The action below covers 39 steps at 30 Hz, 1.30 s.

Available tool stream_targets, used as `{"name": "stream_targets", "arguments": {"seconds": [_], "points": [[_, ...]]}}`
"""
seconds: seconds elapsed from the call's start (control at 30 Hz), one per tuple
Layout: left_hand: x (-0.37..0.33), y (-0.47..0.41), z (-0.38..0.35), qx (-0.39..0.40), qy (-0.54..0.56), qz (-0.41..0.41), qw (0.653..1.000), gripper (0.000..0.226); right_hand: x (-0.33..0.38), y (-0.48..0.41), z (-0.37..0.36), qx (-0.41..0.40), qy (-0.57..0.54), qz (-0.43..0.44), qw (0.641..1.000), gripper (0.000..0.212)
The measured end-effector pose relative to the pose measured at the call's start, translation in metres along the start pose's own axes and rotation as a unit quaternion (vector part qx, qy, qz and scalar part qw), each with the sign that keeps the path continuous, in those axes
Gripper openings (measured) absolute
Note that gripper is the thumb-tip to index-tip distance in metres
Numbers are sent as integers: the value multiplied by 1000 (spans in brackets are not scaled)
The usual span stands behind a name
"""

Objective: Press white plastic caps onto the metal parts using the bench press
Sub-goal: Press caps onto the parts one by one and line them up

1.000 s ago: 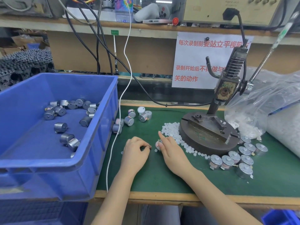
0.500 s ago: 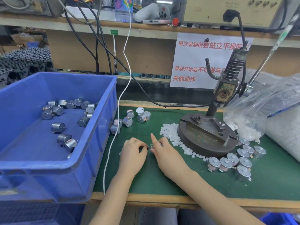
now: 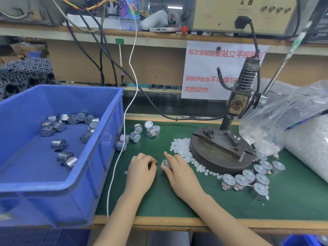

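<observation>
My right hand [image 3: 179,172] grips a small round metal part [image 3: 166,163] just above the green mat, index finger raised. My left hand [image 3: 142,170] sits beside it with fingers curled; what they hold is hidden. Loose white plastic caps [image 3: 181,145] lie scattered along the front left of the bench press base [image 3: 220,151]. The press head [image 3: 238,102] and its long lever [image 3: 284,63] stand behind, to the right. Several metal parts [image 3: 248,178] stand grouped at the base's front right, and a few more metal parts [image 3: 142,132] lie beyond my hands.
A blue bin [image 3: 99,157] holding several metal parts fills the left side. A clear bag [image 3: 276,125] of white caps and a second white bag [image 3: 308,153] lie at the right. A white cable [image 3: 122,150] hangs down beside the bin. The table's wooden edge [image 3: 177,222] runs near me.
My right hand has moved left with the metal part, toward my left hand. My left hand has stayed almost where it was.
</observation>
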<state>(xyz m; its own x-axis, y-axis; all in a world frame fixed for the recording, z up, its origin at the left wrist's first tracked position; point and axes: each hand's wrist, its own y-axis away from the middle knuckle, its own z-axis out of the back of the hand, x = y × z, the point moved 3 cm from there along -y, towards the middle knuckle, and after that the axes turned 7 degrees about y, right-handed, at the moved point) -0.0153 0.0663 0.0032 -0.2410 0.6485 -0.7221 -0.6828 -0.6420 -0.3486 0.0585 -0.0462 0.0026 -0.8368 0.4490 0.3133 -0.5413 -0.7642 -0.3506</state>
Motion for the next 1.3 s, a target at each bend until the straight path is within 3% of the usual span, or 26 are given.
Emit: {"name": "stream_targets", "arguments": {"seconds": [0.17,0.37,0.43,0.57,0.73,0.83,1.3], "points": [[-4,2,2,15,-39,-26,999,16,-7,7,21,-143,-208,-67,965,24],[-22,-10,-7,64,-31,-40,997,21,-20,18,46,-242,-303,-114,915,53],[-34,-13,-19,87,-23,-50,995,22,-27,20,59,-258,-278,-111,919,54],[-45,-13,-45,97,-57,-63,992,31,-43,21,88,-252,-254,-106,928,35],[-41,-13,-58,80,-112,-78,987,34,-74,21,106,-198,-294,-175,918,20],[-39,-16,-59,72,-127,-80,986,32,-93,20,110,-164,-253,-204,931,19],[-39,-13,-58,71,-131,-80,986,34,-137,-10,119,-158,-71,-246,954,26]]}}
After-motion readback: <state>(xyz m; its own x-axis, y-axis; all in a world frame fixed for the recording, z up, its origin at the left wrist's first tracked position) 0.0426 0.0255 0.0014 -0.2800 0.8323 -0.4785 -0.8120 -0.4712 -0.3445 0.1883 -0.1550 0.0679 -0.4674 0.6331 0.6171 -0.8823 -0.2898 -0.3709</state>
